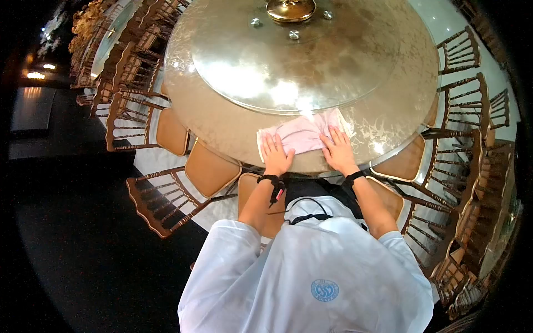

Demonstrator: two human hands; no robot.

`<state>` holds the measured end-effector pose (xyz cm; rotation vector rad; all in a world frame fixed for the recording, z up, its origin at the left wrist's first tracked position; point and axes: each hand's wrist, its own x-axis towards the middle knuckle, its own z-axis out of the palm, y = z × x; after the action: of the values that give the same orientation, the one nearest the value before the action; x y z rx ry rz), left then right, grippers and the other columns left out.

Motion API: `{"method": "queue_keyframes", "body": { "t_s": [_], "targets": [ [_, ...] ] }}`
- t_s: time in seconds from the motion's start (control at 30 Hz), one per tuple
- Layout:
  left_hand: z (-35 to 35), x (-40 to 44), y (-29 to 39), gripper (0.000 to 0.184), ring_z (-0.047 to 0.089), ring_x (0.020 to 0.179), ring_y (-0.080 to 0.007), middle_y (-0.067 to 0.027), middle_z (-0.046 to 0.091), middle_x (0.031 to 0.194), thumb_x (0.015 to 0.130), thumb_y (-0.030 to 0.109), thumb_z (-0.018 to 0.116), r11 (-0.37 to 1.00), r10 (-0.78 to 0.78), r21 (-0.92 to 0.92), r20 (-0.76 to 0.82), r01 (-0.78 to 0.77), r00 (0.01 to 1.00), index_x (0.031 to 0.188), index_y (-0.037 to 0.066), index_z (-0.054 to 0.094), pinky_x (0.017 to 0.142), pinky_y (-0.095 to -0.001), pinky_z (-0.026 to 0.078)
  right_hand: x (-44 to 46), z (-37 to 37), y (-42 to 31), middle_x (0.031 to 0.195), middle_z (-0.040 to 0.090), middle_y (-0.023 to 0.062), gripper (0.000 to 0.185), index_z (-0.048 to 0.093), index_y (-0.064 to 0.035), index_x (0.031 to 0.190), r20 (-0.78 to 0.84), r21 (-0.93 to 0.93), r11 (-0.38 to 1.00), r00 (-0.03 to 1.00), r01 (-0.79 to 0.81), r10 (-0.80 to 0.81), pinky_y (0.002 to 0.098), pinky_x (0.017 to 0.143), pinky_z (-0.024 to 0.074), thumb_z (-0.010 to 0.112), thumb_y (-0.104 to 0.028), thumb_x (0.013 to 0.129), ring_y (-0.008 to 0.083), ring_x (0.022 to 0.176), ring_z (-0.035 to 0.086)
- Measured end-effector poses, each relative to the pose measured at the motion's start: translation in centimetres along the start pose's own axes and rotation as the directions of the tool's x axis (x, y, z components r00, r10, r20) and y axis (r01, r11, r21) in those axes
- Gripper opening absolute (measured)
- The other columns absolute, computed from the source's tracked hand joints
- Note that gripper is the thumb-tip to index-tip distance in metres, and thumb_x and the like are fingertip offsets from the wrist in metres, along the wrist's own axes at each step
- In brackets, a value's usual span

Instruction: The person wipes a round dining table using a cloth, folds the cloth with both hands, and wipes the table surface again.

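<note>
A pale pink cloth [300,136] lies spread on the near edge of a round table [222,119]. My left hand [276,155] rests flat on the cloth's left end, fingers stretched forward. On its right part lies my right hand [338,151], also flat with the fingers apart. Both palms press from above and neither hand grips. Just beyond the cloth is the rim of a glass turntable [344,66], shiny with reflected light. Each wrist wears a black band.
A gold-coloured centrepiece [291,10] stands on the turntable. Wooden chairs with tan seats [211,168] ring the table on both sides, close to its edge. A dark raised surface [78,222] fills the left. More tables and chairs stand at the far left and right.
</note>
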<state>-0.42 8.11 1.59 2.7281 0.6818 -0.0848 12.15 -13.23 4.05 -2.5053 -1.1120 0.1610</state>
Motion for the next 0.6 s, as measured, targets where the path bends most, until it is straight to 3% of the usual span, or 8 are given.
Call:
{"method": "queue_keyframes", "body": {
  "t_s": [0.27, 0.6],
  "targets": [
    [0.3, -2.6, 1.5, 0.08, 0.007, 0.136, -0.0416, -0.027, 0.011, 0.146, 0.083, 0.049, 0.048, 1.0, 0.005, -0.015, 0.028, -0.005, 1.0, 0.142, 0.003, 0.02, 0.109, -0.0497, 0.006, -1.6, -0.3, 0.5, 0.142, 0.032, 0.0168, 0.045, 0.051, -0.0173, 0.125, -0.003, -0.036, 0.999, 1.0, -0.008, 0.008, 0.0471, 0.108, 0.0196, 0.051, -0.026, 0.081, 0.0318, 0.132, 0.028],
    [0.6, -2.3, 0.7, 0.078, 0.003, 0.137, -0.0409, -0.0251, 0.007, 0.148, 0.083, 0.049, 0.047, 0.994, 0.016, -0.109, 0.103, -0.005, 0.995, 0.143, 0.006, 0.018, 0.109, -0.0495, 0.004, -1.0, 1.2, 0.2, 0.14, 0.034, 0.0186, 0.04, 0.053, -0.0118, 0.118, -0.075, -0.021, 0.997, 0.994, -0.076, 0.074, 0.0521, 0.106, 0.0197, 0.053, -0.024, 0.079, 0.0347, 0.131, 0.028]
  ]
}}
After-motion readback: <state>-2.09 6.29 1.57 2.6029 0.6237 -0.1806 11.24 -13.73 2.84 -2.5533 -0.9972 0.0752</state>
